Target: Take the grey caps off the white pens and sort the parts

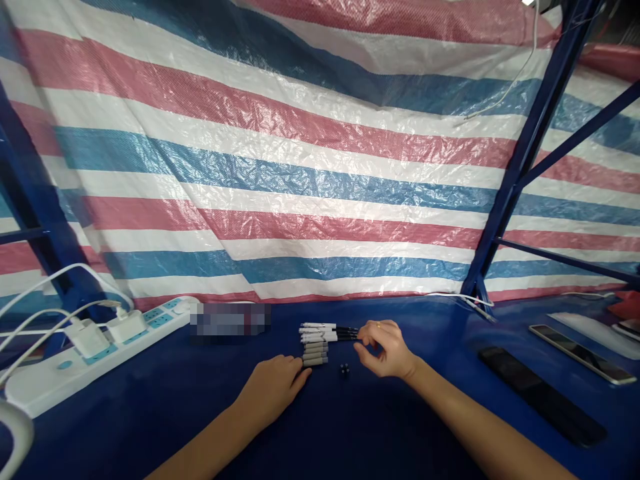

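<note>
A row of several white and grey marker pens (pixel 320 341) lies side by side on the blue table (pixel 350 427). My right hand (pixel 385 348) is curled, its fingertips pinching the dark end of one pen at the right side of the row. My left hand (pixel 273 390) rests palm down on the table, fingers together, with the fingertips touching the left end of the lowest pens. A small black cap (pixel 344 371) stands on the table between my two hands.
A white power strip (pixel 95 350) with plugged-in chargers and white cables lies at the left. A dark phone (pixel 540 395) and a silver-edged phone (pixel 580 353) lie at the right. A striped tarp (pixel 300 167) hangs behind, with blue metal posts (pixel 525 147) on both sides.
</note>
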### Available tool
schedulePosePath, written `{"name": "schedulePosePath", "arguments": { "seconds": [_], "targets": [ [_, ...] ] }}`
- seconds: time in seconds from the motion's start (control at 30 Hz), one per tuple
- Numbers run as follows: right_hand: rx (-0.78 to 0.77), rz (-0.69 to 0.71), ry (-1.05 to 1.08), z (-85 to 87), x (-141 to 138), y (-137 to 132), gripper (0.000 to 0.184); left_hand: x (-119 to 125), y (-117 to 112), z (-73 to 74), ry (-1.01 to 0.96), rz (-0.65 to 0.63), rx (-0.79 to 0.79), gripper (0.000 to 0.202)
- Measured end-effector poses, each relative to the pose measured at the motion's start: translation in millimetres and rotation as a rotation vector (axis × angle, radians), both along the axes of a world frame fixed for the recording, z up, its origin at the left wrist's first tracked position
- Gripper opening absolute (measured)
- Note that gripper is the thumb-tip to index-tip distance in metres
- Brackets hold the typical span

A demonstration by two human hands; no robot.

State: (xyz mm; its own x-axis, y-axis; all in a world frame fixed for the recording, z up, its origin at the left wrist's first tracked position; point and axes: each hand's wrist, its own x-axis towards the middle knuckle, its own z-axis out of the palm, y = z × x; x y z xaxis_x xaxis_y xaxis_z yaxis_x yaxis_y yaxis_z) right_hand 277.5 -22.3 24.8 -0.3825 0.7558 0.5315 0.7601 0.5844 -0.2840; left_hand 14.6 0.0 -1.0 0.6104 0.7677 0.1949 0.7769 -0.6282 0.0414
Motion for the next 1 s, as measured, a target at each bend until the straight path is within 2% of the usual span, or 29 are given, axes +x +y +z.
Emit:
{"name": "schedulePosePath", "arguments": {
  "seconds": [0.13, 0.3, 0.43, 0.67, 1.0],
  "targets": [
    [-0.002, 0.057, -0.037, -5.3, -4.5, -3.8, 0.018, -2.2, 0.1, 3.2, 0.005, -0.080, -0.011, 0.038],
    [-0.049, 0.037, -0.083, -13.2, -7.5, -14.0, 0.019, -2.4, -4.5, 6.8, 0.002, -0.243, -0.033, 0.034],
    [-0.120, 0.099, -0.154, -10.0, -7.4, -16.5, 0.015, 2.2, -13.0, 7.9, -0.016, -0.329, -0.044, 0.029],
    [-0.244, 0.066, -0.213, 4.4, 3.2, -13.8, 0.017, 3.9, -13.8, 4.9, -0.085, -0.259, -0.009, 0.023],
    [-0.408, 0.055, -0.245, 6.2, 4.4, -14.7, 0.013, 3.7, -9.3, 2.5, -0.112, -0.105, 0.006, 0.026]
  ]
}}
